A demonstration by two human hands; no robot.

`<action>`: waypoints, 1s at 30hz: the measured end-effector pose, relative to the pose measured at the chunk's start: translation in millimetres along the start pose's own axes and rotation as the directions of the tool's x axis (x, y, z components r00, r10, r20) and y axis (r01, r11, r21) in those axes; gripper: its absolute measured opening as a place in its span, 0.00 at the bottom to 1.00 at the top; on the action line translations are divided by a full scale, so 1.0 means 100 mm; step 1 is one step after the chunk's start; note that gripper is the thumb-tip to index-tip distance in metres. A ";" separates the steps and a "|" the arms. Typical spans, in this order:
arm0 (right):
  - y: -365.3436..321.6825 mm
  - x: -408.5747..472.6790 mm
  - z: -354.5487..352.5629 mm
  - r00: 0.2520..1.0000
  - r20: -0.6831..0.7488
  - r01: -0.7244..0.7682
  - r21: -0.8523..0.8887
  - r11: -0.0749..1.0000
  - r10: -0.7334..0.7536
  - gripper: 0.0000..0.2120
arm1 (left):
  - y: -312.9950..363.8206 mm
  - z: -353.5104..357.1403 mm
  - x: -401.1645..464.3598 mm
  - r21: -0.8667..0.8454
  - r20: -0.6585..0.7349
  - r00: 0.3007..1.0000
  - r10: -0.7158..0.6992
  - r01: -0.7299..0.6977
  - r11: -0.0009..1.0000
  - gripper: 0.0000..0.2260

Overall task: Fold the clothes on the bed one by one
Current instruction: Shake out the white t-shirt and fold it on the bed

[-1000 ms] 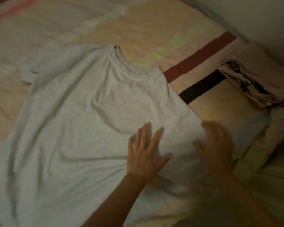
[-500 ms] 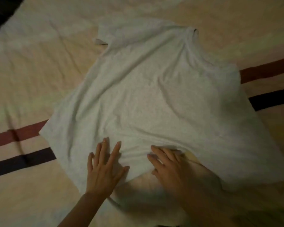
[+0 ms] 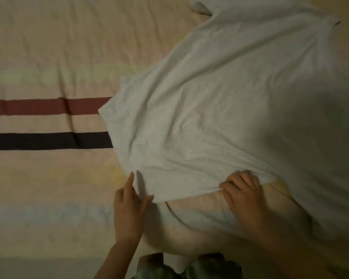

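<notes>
Both our hands work at the near hem of the shirt (image 3: 220, 109). Our left hand (image 3: 129, 202) lies at the hem's left end, its index finger straight and pointing away from us along the cloth's edge, the thumb reaching right to touch the hem; the other fingers look relaxed, and whether any of them tucks under the cloth we cannot tell. Our right hand (image 3: 243, 195) sits further right on the same hem, fingers curled, pinching the edge so that small creases gather just beyond the knuckles.

From our hands the pale shirt spreads away and to the right across the bed (image 3: 48, 47), wrinkled, its far end reaching the top right corner of the view. Its left edge covers the ends of a red stripe (image 3: 46, 106) and a dark stripe (image 3: 46, 140) on the sheet. Between our forearms, on the near side of the hem, bare sheet shows. Some greyish cloth (image 3: 189, 266) shows at the bottom edge, too dim to identify.
</notes>
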State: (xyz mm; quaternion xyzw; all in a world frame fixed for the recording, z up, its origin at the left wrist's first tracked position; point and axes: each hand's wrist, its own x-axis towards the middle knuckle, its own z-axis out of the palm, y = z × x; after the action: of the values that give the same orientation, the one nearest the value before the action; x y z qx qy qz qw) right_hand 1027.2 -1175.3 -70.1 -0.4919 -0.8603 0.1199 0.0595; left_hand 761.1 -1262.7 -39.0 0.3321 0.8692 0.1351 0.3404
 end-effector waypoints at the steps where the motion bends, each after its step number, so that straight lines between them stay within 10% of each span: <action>1: -0.03 -0.02 -0.01 1.000 -0.008 -0.018 0.009 1.000 0.018 0.08 | 0.02 0.00 -0.02 -0.098 0.009 1.000 -0.021 0.021 0.995 0.36; 7: -0.14 -0.12 -0.08 0.981 0.004 -0.192 0.158 0.969 0.194 0.12 | 0.02 0.05 -0.16 -0.537 0.104 0.971 -0.213 0.236 0.810 0.28; 13: -0.17 -0.04 -0.26 0.941 0.065 -0.337 0.278 0.900 0.333 0.13 | -0.07 -0.05 -0.24 -0.495 0.253 0.967 -0.045 0.169 0.853 0.08; 19: -0.11 0.32 -0.51 0.944 0.160 -0.328 0.357 0.875 0.289 0.16 | 0.18 -0.40 -0.12 -0.624 0.178 0.970 0.166 -0.019 0.781 0.08; 30: -0.02 0.34 -0.31 0.919 0.376 -0.200 0.171 0.965 0.123 0.11 | -0.18 -0.05 0.06 -0.536 0.276 0.955 -0.110 0.248 0.807 0.11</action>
State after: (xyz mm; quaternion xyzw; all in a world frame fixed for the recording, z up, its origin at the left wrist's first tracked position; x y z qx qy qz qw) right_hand 1015.2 -1142.1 -40.8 -0.5221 -0.7956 0.3015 -0.0592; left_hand 745.5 -1272.6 -46.6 0.1461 0.7718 0.3137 0.5334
